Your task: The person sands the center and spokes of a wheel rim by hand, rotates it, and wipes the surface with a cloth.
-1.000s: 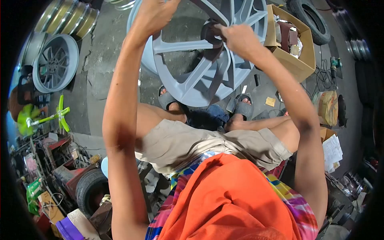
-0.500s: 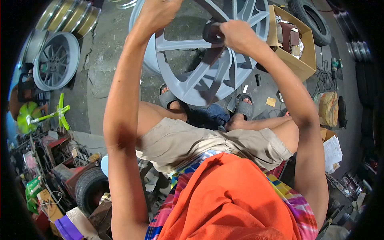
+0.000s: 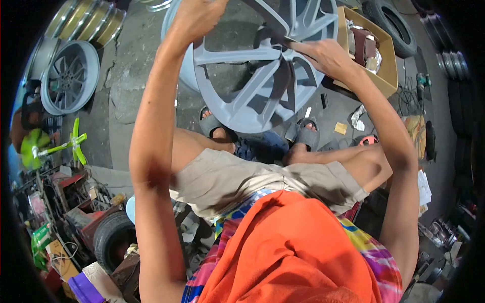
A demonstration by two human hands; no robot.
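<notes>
A grey alloy wheel [image 3: 222, 55] with wide spokes stands tilted in front of my legs, its upper part cut off by the top of the view. My left hand [image 3: 202, 20] is closed at its upper left edge, fingertips partly out of view. At the wheel's centre, my right hand [image 3: 328, 56] reaches in from the right, fingers pinched toward the spokes. A small dark piece [image 3: 268, 36] shows at its fingertips against the hub; what it is, I cannot make out.
To the right stand a cardboard box [image 3: 388, 65] of wrapped items and a tyre [image 3: 391, 28]. Another grey wheel [image 3: 70, 78] leans at left, near a green fan [image 3: 34, 149]. A tyre [image 3: 115, 240] and machinery lie lower left. My sandalled feet [image 3: 307, 132] are below the wheel.
My right hand has shifted right and slightly down from the hub, its fingers now straighter, and the right elbow has swung outward. My left hand stays at the wheel's edge, nearly unmoved.
</notes>
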